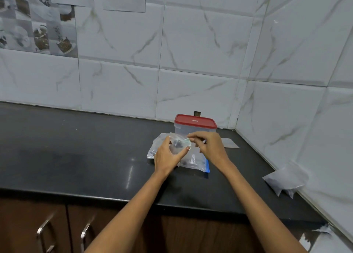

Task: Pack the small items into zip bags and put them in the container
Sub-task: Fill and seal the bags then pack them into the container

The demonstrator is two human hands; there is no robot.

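Observation:
A clear container with a red lid [195, 121] stands on the black counter near the back corner. In front of it my left hand [168, 154] holds a small clear zip bag [177, 144] with dark small items inside, thumb and fingers curled round it. My right hand [209, 146] pinches the bag's greenish zip strip at its top edge. Under my hands lies a larger clear zip bag [196, 161] with a blue edge and dark items in it. More clear bags stick out to the left of it.
The black counter [76, 147] runs to tiled walls at the back and right. A flat grey sheet [230, 142] lies right of the container. A crumpled clear bag [286, 178] sits by the right wall. Cabinet doors with metal handles [44, 231] are below the front edge.

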